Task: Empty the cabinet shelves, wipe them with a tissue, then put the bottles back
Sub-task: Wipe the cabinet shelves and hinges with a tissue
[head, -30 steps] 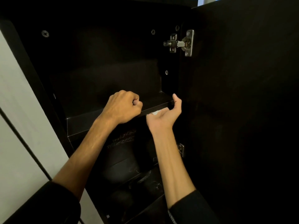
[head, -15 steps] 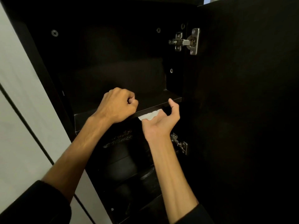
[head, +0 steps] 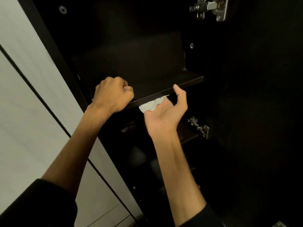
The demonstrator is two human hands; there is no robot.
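Note:
A dark cabinet stands open, and its upper shelf (head: 164, 82) is bare. My left hand (head: 113, 95) is a closed fist resting on the shelf's front edge at the left. My right hand (head: 165, 113) is palm up just under the front edge, thumb raised, fingers pressing a crumpled white tissue (head: 151, 104) against the shelf's underside or edge. No bottles show clearly; the lower shelves are too dark to read, with only faint dark shapes (head: 129, 125) below.
The open cabinet door (head: 255, 95) fills the right side, held by metal hinges (head: 211, 7) above and below (head: 199, 126). A pale wall panel (head: 27, 95) runs down the left of the cabinet's side wall.
My right hand with the tissue has slid left along the shelf's front edge and lower. My view has shifted closer and downward; the left fist stays on the edge.

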